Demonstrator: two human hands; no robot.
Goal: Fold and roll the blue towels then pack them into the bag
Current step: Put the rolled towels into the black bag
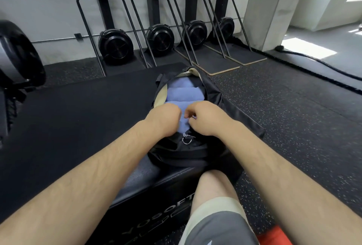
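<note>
Fingers of both hands curled on rolled blue towel (183,117) in bag (211,92).

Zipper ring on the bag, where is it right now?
In the head view the metal zipper ring hangs at the near end of the black bag, centre frame, just below the nearest blue towel and between the two hands' wrists.

A single wide-angle view looks from the person's head forward and steeply down, close over both forearms. The left hand (166,114) and right hand (203,117) meet near the frame's centre over the open bag (213,96). Beyond the hands the view reaches the wall; straight lines bow toward the edges.
</note>
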